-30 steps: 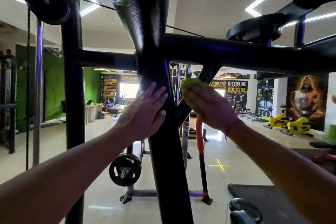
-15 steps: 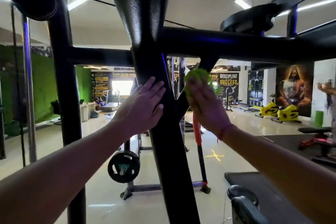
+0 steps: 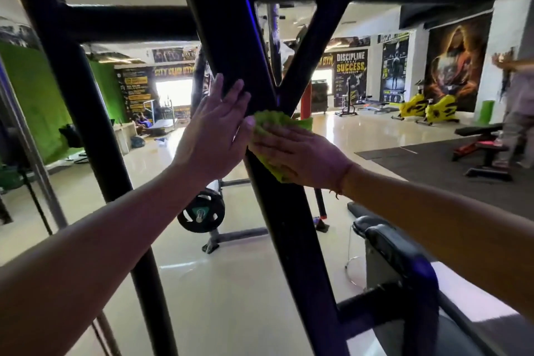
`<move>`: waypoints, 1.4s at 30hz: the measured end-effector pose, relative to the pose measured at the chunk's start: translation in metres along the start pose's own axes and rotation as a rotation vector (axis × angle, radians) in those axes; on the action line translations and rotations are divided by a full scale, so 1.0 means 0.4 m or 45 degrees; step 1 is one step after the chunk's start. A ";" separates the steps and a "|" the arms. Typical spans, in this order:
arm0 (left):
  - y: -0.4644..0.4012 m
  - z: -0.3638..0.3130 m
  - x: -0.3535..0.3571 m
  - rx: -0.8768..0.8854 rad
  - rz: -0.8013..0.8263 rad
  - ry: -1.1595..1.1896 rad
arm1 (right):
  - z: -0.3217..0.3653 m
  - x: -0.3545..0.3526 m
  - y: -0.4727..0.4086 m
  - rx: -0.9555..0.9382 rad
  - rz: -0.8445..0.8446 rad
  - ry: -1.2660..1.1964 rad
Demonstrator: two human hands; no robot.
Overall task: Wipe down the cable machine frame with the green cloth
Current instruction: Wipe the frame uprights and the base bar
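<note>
The black cable machine frame fills the middle of the head view, its thick upright running down from a crossbeam at the top. My right hand presses the green cloth flat against the upright, just below where a diagonal brace meets it. Much of the cloth is hidden under that hand; its bunched top edge shows above the fingers. My left hand lies flat with straight fingers on the left face of the same upright, its little finger touching the cloth.
A second black upright stands to the left. A padded seat sits low on the right. Behind the frame are a weight plate on a rack, yellow exercise bikes, a bench and a person at far right.
My right hand has slid the cloth from the diagonal brace down and leftwards onto the main upright, beside my left hand. The camera has tilted down, bringing the seat into view.
</note>
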State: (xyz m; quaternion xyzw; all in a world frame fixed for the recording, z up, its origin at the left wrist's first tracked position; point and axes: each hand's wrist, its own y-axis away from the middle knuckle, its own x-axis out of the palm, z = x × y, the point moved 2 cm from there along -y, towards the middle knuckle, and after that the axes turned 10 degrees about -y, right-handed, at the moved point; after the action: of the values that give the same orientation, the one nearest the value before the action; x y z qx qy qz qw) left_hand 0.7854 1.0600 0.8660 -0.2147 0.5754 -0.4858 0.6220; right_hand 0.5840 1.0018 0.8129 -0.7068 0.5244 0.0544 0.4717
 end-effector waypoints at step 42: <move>0.476 -0.227 0.383 0.443 0.123 -0.343 | 0.371 0.431 0.586 -0.018 -0.010 -0.052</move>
State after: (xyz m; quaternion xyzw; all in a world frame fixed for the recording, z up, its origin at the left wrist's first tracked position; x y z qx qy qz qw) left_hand 0.7489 1.0392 0.6088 -0.1393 0.4042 -0.5142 0.7435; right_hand 0.5369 0.9890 0.4899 -0.7110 0.5115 0.0706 0.4774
